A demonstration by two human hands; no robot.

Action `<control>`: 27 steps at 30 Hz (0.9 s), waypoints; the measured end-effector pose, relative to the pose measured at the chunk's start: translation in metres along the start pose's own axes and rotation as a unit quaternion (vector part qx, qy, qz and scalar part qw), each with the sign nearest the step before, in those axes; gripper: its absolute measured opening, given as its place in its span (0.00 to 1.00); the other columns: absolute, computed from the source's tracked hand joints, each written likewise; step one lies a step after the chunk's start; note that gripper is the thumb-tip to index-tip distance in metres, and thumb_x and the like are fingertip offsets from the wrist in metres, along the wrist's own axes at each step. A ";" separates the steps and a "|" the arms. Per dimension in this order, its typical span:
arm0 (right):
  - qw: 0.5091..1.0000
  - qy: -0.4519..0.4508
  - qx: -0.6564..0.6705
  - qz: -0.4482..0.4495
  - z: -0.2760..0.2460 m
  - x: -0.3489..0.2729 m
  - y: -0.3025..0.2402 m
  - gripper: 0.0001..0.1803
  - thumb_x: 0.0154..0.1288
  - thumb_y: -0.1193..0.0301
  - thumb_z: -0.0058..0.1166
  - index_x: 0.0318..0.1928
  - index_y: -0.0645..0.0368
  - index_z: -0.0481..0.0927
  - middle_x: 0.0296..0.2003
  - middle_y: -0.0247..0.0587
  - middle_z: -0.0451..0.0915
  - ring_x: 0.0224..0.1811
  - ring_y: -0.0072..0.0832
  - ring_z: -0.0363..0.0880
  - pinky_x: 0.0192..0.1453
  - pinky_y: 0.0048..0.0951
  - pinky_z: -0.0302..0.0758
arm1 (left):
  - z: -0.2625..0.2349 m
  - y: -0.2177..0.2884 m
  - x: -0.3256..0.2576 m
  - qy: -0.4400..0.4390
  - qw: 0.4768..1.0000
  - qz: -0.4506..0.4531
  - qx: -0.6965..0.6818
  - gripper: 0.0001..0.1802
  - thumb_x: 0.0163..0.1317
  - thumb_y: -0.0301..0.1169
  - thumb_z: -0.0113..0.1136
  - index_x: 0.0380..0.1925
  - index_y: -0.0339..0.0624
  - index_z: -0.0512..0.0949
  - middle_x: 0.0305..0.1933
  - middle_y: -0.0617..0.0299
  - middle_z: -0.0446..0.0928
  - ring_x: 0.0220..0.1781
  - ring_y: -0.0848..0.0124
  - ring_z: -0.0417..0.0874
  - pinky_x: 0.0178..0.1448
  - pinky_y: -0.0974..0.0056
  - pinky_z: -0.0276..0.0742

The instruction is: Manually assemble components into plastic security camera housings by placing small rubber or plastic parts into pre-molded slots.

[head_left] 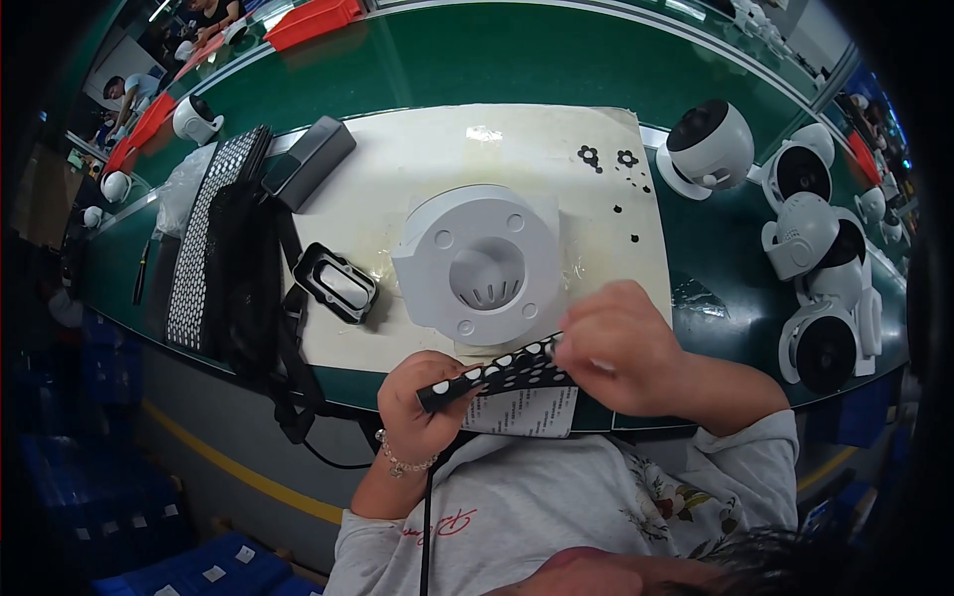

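My left hand (422,397) is closed round the left end of a black sheet with rows of round white spots (497,370), held tilted at the table's near edge. At the sheet's right end, the fingers of my right hand (621,343) are curled into a pinch; what lies between the fingertips is hidden. Just beyond the sheet stands a white round housing (427,253), with a recessed, slotted middle and several small round recesses in its face. A printed white paper sheet (537,412) shows below the black one.
A cream board (397,139) covers the bench. To its left lie a black open-topped case (336,283), a dark grey block (313,159) and more spotted black sheets (204,253). White cameras (711,144) stand at the right. Small black pieces (589,156) dot the board's far right.
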State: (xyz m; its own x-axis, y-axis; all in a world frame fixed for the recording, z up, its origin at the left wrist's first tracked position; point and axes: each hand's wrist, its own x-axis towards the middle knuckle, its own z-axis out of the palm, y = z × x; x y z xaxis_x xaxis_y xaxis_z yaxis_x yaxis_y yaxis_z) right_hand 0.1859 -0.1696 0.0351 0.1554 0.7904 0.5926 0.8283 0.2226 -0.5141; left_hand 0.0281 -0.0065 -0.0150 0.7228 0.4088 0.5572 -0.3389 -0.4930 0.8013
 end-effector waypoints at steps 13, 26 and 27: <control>0.981 0.050 0.186 0.031 -0.009 0.042 0.009 0.30 0.53 0.84 0.51 0.55 0.55 0.54 0.34 0.44 0.70 0.35 0.28 0.71 0.44 0.28 0.68 | -0.006 -0.004 0.007 -0.003 0.996 0.074 0.046 0.14 0.43 0.24 0.67 0.28 0.38 0.70 0.35 0.55 0.73 0.31 0.68 0.77 0.35 0.67 0.73; 0.990 0.008 0.058 -0.128 0.015 0.035 -0.007 0.44 0.41 0.90 0.57 0.59 0.49 0.54 0.34 0.40 0.73 0.29 0.30 0.75 0.31 0.28 0.68 | -0.017 0.001 0.004 0.032 0.999 0.023 0.030 0.13 0.37 0.20 0.67 0.23 0.35 0.72 0.34 0.54 0.74 0.32 0.66 0.77 0.35 0.68 0.73; 0.990 0.012 0.058 -0.128 0.018 0.034 -0.007 0.44 0.40 0.90 0.57 0.59 0.48 0.54 0.33 0.40 0.73 0.28 0.31 0.75 0.31 0.29 0.69 | -0.017 0.001 0.004 0.029 0.999 0.026 0.025 0.13 0.38 0.19 0.67 0.23 0.34 0.72 0.34 0.54 0.74 0.31 0.66 0.77 0.35 0.68 0.73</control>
State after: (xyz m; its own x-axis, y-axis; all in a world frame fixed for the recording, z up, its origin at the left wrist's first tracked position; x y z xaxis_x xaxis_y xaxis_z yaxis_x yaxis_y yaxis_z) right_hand 0.1758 -0.1344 0.0478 -0.0377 0.6864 0.7263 0.7745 0.4793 -0.4128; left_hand 0.0201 0.0079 -0.0079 0.6688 0.4238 0.6108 -0.3438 -0.5522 0.7595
